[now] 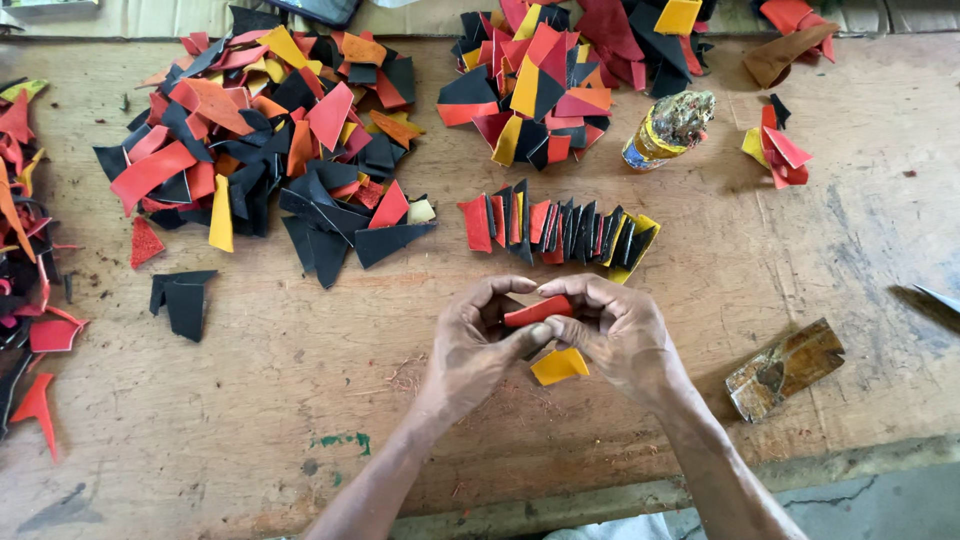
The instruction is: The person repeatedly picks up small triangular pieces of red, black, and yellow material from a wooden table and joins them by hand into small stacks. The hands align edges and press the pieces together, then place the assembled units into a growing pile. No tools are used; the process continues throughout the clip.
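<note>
Hands are meeting at center: left hand and right hand both pinching one red piece, one yellow piece dangling below. Two scrap piles sitting at 11 and 12 o'clock.

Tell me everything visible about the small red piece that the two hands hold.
The red piece is a small, flat, narrow strip, perhaps of leather or rubber sheet. It lies nearly level, slightly tilted, pinched between the left hand and the right hand above the wooden table. A yellow-orange piece shows just beneath it, under the hands.
</note>
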